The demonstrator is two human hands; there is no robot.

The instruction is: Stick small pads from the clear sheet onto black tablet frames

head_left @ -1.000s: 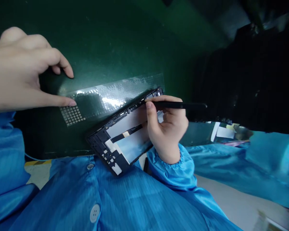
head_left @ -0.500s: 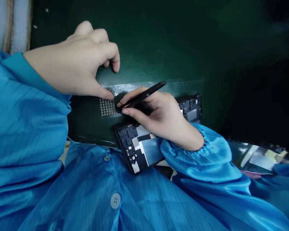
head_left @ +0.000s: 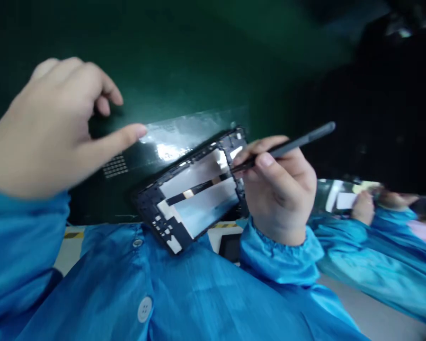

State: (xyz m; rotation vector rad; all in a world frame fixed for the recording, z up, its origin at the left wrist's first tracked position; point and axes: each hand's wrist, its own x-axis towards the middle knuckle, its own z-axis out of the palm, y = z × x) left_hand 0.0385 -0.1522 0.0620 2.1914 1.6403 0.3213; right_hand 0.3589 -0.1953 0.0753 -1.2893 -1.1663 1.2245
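Observation:
My right hand [head_left: 282, 184] pinches a pair of black tweezers [head_left: 301, 141], their tips down at the right end of an opened phone body [head_left: 208, 213]. The phone body lies at a slant by the front edge of the table, its inner side up, with silvery panels and a dark ribbon strip across it. My left hand [head_left: 57, 123] holds nothing; its thumb is stretched out and its fingers are loosely bent. Beneath and beside that thumb lies a clear plastic sheet [head_left: 199, 124] with a grid of small square pads [head_left: 115, 166]. Whether the tweezers grip anything is too small to tell.
The dark green table top [head_left: 184, 57] runs under everything. Below its front edge, a dark flat rectangle [head_left: 230, 246] is partly covered by my sleeve. At the right, another person's hands [head_left: 364, 208] and blue sleeves are near some pale items.
My right hand has moved right with the tweezers, from the pads to the far end of the phone body. My left hand has lifted off the sheet. The camera view has shifted right.

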